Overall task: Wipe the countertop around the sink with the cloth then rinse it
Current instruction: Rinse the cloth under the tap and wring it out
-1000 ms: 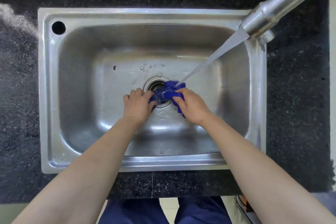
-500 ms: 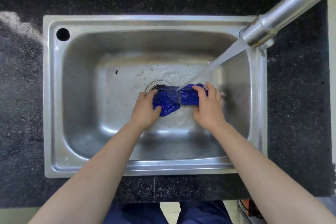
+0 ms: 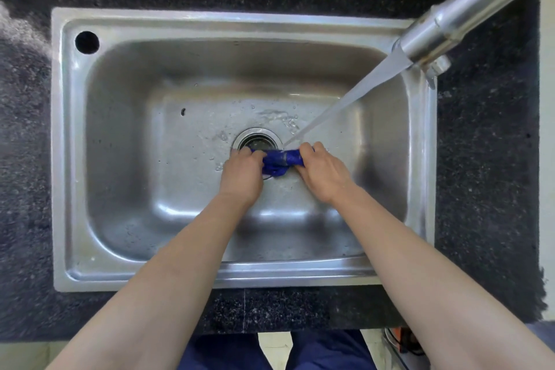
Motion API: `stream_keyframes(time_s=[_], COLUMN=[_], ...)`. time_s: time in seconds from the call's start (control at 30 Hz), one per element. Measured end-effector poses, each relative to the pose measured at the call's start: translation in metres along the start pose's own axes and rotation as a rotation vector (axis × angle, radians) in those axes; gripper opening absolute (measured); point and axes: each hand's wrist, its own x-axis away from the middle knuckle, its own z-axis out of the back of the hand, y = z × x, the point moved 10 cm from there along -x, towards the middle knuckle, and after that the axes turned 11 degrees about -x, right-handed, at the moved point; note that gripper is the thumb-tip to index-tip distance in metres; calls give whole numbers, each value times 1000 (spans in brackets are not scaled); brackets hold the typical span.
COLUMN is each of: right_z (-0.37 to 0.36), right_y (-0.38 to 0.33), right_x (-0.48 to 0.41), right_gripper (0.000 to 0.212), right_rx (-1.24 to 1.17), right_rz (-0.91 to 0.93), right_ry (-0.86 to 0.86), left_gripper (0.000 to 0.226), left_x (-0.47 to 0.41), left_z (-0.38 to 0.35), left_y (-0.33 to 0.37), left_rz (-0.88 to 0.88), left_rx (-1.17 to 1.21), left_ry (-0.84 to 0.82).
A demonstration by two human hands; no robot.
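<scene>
We judge the wiping done and the rinse under way. The blue cloth (image 3: 280, 161) is bunched above the steel sink (image 3: 60, 159) basin, just beside the drain strainer (image 3: 258, 138). The left hand (image 3: 241, 173) grasps one end and the right hand (image 3: 322, 174) the other. Water (image 3: 345, 99) from the tap (image 3: 468, 9) strikes it. Wringing out and shutting the tap remain. The granite countertop (image 3: 486, 159) shows a pale patch at its far left, possibly residue or glare. We see no obstruction.

Brushed steel sink (image 3: 90, 159), speckled stone countertop (image 3: 486, 189), wet cloth (image 3: 279, 161).
</scene>
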Motion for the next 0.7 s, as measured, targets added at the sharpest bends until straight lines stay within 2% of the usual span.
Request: stream_keyframes(time_s=[0.13, 0.2, 0.27, 0.37, 0.4, 0.5, 0.57, 0.63, 0.7], right_z=[4, 14, 17, -6, -6, 2, -3, -3, 4], right_y=[-2, -8, -10, 2, -1, -25, -29, -31, -31], right_x=[11, 16, 17, 12, 12, 10, 4, -3, -11], right_gripper=[38, 33, 27, 70, 75, 66, 49, 29, 34], right_rx=[110, 12, -27, 95, 87, 25, 49, 15, -23], right_rz=[11, 65, 143, 84, 93, 196, 185, 159, 141], right_ry=[30, 141, 185, -39, -52, 60, 61, 126, 196], left_gripper=[22, 17, 19, 22, 26, 41, 47, 45, 35], left_x=[9, 23, 37, 46, 46, 39, 32, 28, 28], left_z=[22, 38, 41, 23, 19, 17, 15, 11, 6], left_y=[-6, -9, -12, -22, -27, -34, -33, -31, -30], left_rz=[-53, -54, -60, -26, 17, 97, 115, 118, 119], left_rx=[108, 178, 198, 166, 203, 351, 341, 276, 215], left_ry=[167, 317, 394, 305, 267, 165, 107, 76, 64])
